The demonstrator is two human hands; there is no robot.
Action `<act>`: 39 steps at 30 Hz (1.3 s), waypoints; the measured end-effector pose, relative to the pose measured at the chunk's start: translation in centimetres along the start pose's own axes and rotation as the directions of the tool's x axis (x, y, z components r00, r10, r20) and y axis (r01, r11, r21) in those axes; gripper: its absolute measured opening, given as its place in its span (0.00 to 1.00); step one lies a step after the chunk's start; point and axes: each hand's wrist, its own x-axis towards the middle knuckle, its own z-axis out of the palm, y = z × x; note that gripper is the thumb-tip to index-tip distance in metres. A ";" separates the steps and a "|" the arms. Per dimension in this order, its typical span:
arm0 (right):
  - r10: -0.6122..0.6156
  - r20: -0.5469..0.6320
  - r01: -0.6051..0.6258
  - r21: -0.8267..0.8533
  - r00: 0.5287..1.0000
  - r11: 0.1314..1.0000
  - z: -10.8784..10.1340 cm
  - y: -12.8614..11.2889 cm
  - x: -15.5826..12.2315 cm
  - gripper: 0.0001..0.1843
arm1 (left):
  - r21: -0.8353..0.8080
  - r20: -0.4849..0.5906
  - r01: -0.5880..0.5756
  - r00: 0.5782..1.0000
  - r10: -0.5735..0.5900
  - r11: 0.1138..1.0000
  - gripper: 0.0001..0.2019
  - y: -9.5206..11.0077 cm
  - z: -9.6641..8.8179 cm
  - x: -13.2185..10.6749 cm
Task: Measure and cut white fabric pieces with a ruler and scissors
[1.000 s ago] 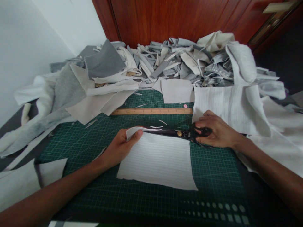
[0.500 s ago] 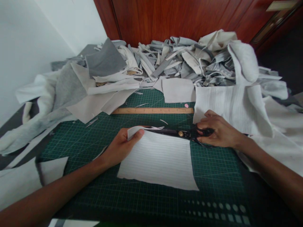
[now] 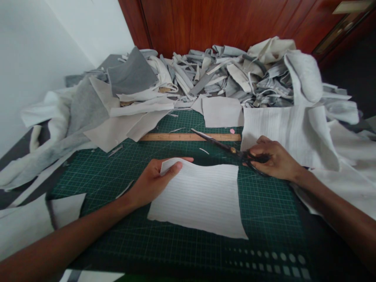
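On green cutting mat (image 3: pixel 96 199): left hand (image 3: pixel 151 182) pinching white ribbed fabric (image 3: pixel 199 199) edge; right hand (image 3: pixel 276 160) gripping black shears (image 3: pixel 219 143).

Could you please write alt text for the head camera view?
A person's right hand holds black scissors on a green cutting mat, while the left hand holds the edge of a white ribbed fabric piece. A wooden ruler and heaped grey and white fabric scraps lie beyond.
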 end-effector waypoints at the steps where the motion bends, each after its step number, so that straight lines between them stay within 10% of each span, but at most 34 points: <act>1: 0.026 -0.010 -0.026 0.010 1.000 1.000 -0.1 0.0 0.0 0.19 | 0.017 -0.006 -0.012 1.000 0.012 1.000 0.22 0.0 0.0 0.0; 11: 0.026 -0.046 -0.023 0.053 0.999 0.998 0.0 0.3 0.3 0.13 | 0.070 -0.068 -0.031 0.997 0.035 0.997 0.19 0.5 -0.1 0.0; 20: 0.041 -0.050 -0.033 0.154 0.998 0.988 0.1 1.4 -0.1 0.16 | 0.524 -0.210 -0.070 0.955 0.208 0.849 0.19 0.7 -1.4 0.9; 39: -0.076 -0.114 0.071 -0.047 0.991 0.996 0.6 2.0 -0.3 0.15 | 0.485 -0.174 -0.215 0.926 0.335 0.847 0.21 0.4 -3.3 1.8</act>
